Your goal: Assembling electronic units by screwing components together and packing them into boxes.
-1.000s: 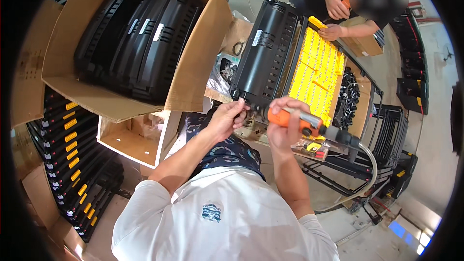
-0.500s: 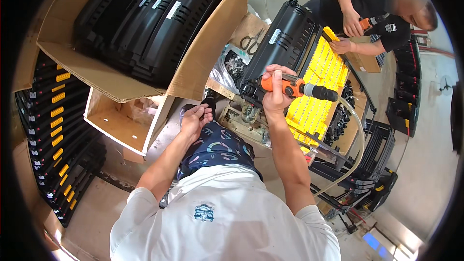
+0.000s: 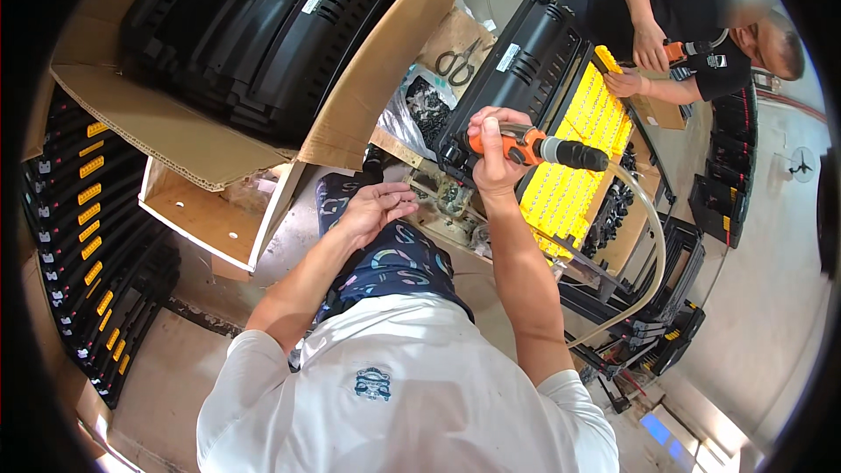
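My right hand is wrapped round an orange and black air screwdriver, thumb up along its body. A clear hose leaves its black rear end and curves down to the right. The tool's tip is hidden behind my hand, close to the near end of a long black slotted plastic panel. Lower left, over my patterned shorts, my left hand is held with its fingers loosely stretched to the right. Whether any small part lies in it cannot be made out. Yellow strips with rows of small pieces lie beside the panel.
A cardboard box of black panels stands at the upper left, above a white-edged wooden box. Scissors and a bag of small black parts lie by the panel. Across the bench, a co-worker holds another orange driver.
My left hand has moved slightly right, and its fingers have gone from bunched to stretched. My right hand and screwdriver have shifted a little. The whole view has moved slightly.
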Demonstrator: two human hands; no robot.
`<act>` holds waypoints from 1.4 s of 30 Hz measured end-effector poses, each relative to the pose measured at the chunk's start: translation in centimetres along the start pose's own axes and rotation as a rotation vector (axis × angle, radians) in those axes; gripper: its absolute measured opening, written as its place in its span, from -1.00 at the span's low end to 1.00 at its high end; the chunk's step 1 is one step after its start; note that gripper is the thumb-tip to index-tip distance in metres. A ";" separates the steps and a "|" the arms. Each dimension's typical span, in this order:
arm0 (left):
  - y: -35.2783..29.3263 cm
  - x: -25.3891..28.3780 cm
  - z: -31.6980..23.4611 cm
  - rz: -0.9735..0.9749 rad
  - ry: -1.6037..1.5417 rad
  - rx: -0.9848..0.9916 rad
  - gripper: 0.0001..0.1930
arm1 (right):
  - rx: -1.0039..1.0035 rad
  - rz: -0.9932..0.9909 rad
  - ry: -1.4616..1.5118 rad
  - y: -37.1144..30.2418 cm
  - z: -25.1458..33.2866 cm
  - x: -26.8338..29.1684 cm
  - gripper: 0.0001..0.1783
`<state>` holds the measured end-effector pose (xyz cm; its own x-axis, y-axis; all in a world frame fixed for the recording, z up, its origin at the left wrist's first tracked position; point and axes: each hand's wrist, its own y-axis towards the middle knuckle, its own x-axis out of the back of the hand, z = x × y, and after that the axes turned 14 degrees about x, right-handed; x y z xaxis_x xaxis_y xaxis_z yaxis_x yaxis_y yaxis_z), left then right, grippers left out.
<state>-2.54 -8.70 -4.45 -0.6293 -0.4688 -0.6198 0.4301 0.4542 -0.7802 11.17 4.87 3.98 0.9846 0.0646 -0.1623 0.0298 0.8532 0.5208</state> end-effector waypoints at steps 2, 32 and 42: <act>-0.3 -0.1 -0.1 0.070 0.023 0.020 -0.79 | 0.003 0.006 0.000 0.1 -0.2 0.1 -0.83; 3.4 -7.7 1.3 0.488 -0.181 0.173 -0.81 | 0.033 -0.175 0.024 -2.8 10.1 4.9 -0.78; 6.7 -11.6 5.7 0.440 -0.127 0.552 -0.78 | 0.072 -0.450 -0.257 -7.2 11.2 9.4 -0.70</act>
<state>11.33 -4.53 -3.01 -0.2564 -0.4301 -0.8656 0.9126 0.1873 -0.3634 22.14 -6.49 8.09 0.8819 -0.4368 -0.1771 0.4624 0.7291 0.5046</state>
